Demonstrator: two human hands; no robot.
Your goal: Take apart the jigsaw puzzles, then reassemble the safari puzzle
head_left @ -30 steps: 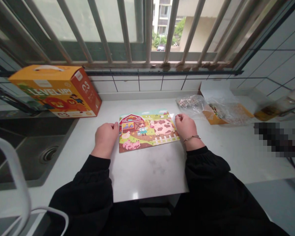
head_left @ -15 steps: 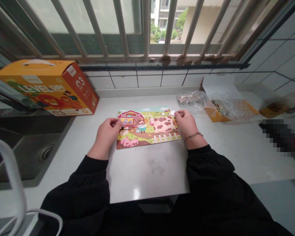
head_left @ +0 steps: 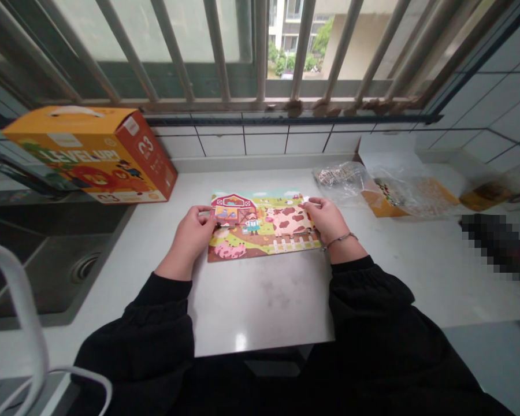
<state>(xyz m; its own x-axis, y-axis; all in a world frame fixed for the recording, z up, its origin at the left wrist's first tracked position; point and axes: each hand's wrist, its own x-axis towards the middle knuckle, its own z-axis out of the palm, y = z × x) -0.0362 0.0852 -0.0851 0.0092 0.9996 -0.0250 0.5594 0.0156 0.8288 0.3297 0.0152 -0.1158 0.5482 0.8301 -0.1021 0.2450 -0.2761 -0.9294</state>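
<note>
Two bare hands flank a colourful farm picture (head_left: 260, 245), which lies on the white counter (head_left: 260, 300) in front of the barred window (head_left: 260, 63). At its left edge, the left hand (head_left: 189, 240) is nearly closed, thumb and forefinger pinched on the upper part beside the red barn, the other fingers curled. A thin dark line shows in the picture just under those fingertips. The right hand (head_left: 331, 222) is likewise mostly closed at the right edge, fingertips gripping beside the spotted cow; its thumb is hard to make out. The long near edge of the picture slants slightly, its left corner closer to the person, and a broad stretch of counter runs from there to the front edge, between the black sleeves (head_left: 368, 297). Behind the far edge, a narrower strip reaches the tiled wall (head_left: 264, 143). To the left, a large orange box (head_left: 104, 162) stands well apart from the picture, behind the sink (head_left: 39, 266). Near the far right corner, a clear plastic packet (head_left: 340, 176) lies just beyond the right hand, and next to it sits a small open box (head_left: 383, 203) with clear wrapping over it. Farther right is a dark, pixelated object (head_left: 498, 242).
</note>
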